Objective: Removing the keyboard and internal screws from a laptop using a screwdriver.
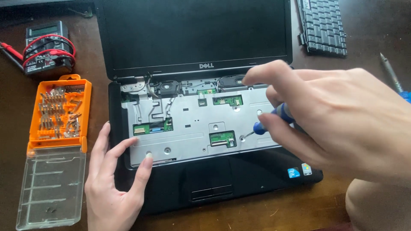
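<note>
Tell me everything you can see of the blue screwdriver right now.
The screwdriver is small, with a blue handle that looks like plastic, a darker band and a thin metal shaft. The right hand pinches it between thumb and fingers, hiding most of the handle. It tilts down to the left, its tip at a screw hole in the silver metal plate of the opened laptop, beside a small green circuit board.

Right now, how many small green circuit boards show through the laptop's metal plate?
4 green boards: one upper centre, one upper right of centre, one at the left, one lower centre. The right hand covers the plate's right side, so more may be hidden.
</note>
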